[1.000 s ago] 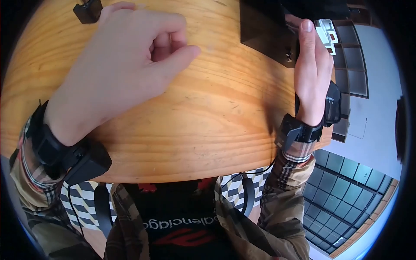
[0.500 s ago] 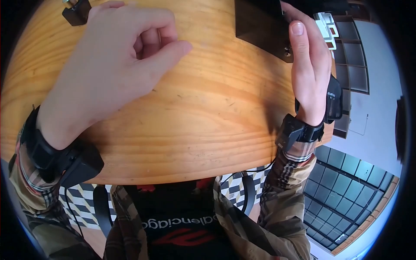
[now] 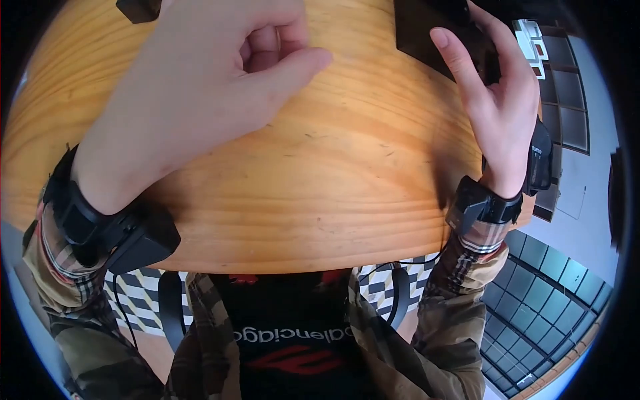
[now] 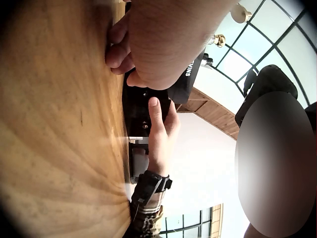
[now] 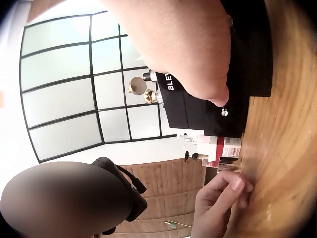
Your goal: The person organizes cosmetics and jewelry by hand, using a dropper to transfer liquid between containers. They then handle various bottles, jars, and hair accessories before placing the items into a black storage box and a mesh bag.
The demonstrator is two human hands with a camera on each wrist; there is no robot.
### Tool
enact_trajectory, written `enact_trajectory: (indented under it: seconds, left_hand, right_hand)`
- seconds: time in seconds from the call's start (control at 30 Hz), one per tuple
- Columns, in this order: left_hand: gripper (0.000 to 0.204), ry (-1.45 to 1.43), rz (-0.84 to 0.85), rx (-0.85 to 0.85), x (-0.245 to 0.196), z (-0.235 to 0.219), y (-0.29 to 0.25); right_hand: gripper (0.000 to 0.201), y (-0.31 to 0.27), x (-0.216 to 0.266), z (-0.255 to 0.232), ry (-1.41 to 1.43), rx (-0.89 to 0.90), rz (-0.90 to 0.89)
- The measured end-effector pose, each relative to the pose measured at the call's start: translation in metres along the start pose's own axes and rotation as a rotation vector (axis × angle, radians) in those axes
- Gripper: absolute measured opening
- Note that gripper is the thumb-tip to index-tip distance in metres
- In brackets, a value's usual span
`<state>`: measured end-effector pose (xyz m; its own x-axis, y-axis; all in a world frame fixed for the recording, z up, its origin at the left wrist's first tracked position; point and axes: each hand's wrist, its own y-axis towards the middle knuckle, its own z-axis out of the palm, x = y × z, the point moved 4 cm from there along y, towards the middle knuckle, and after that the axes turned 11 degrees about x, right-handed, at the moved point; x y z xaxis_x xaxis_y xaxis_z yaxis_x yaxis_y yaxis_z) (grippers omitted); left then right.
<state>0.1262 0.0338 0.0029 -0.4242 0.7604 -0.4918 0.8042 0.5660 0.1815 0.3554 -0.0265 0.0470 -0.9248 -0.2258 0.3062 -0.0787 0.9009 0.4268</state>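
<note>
A black box with white lettering and a small metal knob stands at the far right of the wooden table. My right hand is at the box's right side, fingers extended along it and thumb spread apart. In the right wrist view, the fingertips overlap the box front close to the knob. My left hand is low over the left part of the table, fingers loosely curled, thumb pointing right, nothing visible in it.
A small dark block sits beyond my left hand. By my right wrist is a black pouch at the table's right side. White and red packages stand beside the box, and gold-topped items show past its upper edge.
My right thumb has swung away from the fingers, over toward the box. The left hand keeps its loose curl. The head view has shifted, so the table and both arms appear farther right.
</note>
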Motion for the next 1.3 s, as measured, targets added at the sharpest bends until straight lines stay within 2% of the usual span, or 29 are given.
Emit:
enact_trajectory:
  seconds: [0.07, 0.17, 0.27, 0.33, 0.37, 0.47, 0.5, 0.57, 0.6, 0.63, 0.67, 0.7, 0.77, 0.9, 1.0, 1.07, 1.1, 1.13, 1.17, 1.23, 1.3]
  left_hand:
    - [0.019, -0.021, 0.005, -0.006, -0.003, 0.006, 0.0]
    - [0.021, -0.081, -0.032, 0.006, 0.001, 0.007, 0.0]
    - [0.023, 0.044, 0.052, -0.022, -0.011, 0.0, 0.002]
    - [0.018, -0.091, -0.193, 0.116, -0.021, -0.008, 0.003]
    - [0.018, -0.091, -0.193, 0.116, -0.023, -0.01, 0.003]
    - [0.016, -0.112, -0.198, 0.117, -0.024, -0.01, 0.003]
    - [0.016, -0.126, -0.204, 0.128, -0.021, -0.01, 0.002]
    - [0.017, -0.139, -0.212, 0.137, -0.02, -0.011, 0.002]
    - [0.017, -0.115, -0.226, 0.147, -0.022, -0.011, 0.003]
    - [0.017, -0.092, -0.238, 0.158, -0.024, -0.011, 0.003]
    - [0.017, -0.093, -0.237, 0.158, -0.024, -0.012, 0.004]
    - [0.017, -0.102, -0.234, 0.162, -0.025, -0.013, 0.004]
    - [0.018, -0.11, -0.23, 0.166, -0.023, -0.013, 0.004]
    - [0.018, -0.134, -0.202, 0.162, -0.025, -0.014, 0.007]
    - [0.02, -0.152, -0.196, 0.129, -0.02, -0.007, 0.007]
    - [0.023, -0.17, -0.174, 0.086, -0.018, -0.011, 0.007]
    - [0.012, -0.175, -0.202, 0.22, -0.021, -0.017, 0.007]
    - [0.011, -0.18, -0.231, 0.355, -0.022, -0.017, 0.007]
    - [0.011, -0.18, -0.231, 0.356, -0.015, -0.007, 0.006]
    - [0.023, -0.052, 0.023, 0.0, -0.005, 0.004, 0.007]
    - [0.023, -0.002, 0.026, -0.003, -0.003, 0.005, 0.005]
  right_hand:
    - [0.04, -0.006, 0.031, -0.002, -0.249, -0.015, -0.1]
    - [0.039, -0.005, 0.031, -0.002, -0.247, -0.012, 0.006]
    - [0.038, -0.005, 0.034, -0.006, -0.214, 0.045, 0.023]
    - [0.038, -0.003, 0.036, -0.003, -0.279, 0.037, 0.082]
    - [0.039, -0.003, 0.035, -0.002, -0.344, 0.031, 0.14]
    - [0.039, -0.002, 0.023, 0.0, -0.339, 0.003, 0.114]
    - [0.039, 0.0, 0.002, -0.003, -0.34, 0.004, 0.112]
    - [0.039, 0.003, -0.059, -0.01, 0.195, 0.019, 0.378]
    - [0.039, 0.003, -0.032, -0.007, 0.195, 0.02, 0.378]
    - [0.037, 0.004, 0.022, -0.003, -0.093, 0.038, 0.335]
    - [0.036, 0.005, 0.053, 0.0, -0.381, 0.055, 0.286]
    - [0.036, 0.004, 0.039, -0.003, -0.382, 0.054, 0.286]
    - [0.048, -0.002, -0.006, -0.008, -0.224, 0.196, 0.236]
    - [0.055, -0.005, -0.02, -0.015, -0.113, 0.177, 0.297]
    - [0.049, -0.002, -0.013, -0.014, -0.066, 0.18, 0.246]
    - [0.032, 0.005, 0.003, -0.015, -0.103, 0.107, 0.231]
    - [0.032, 0.009, 0.013, -0.019, -0.103, 0.106, 0.231]
    - [0.03, 0.014, 0.019, -0.02, -0.021, 0.213, 0.339]
    - [0.029, 0.015, 0.023, -0.019, 0.062, 0.319, 0.446]
    - [0.028, 0.017, 0.033, -0.021, -0.001, 0.32, 0.455]
    - [0.028, 0.013, 0.029, -0.019, -0.067, 0.319, 0.463]
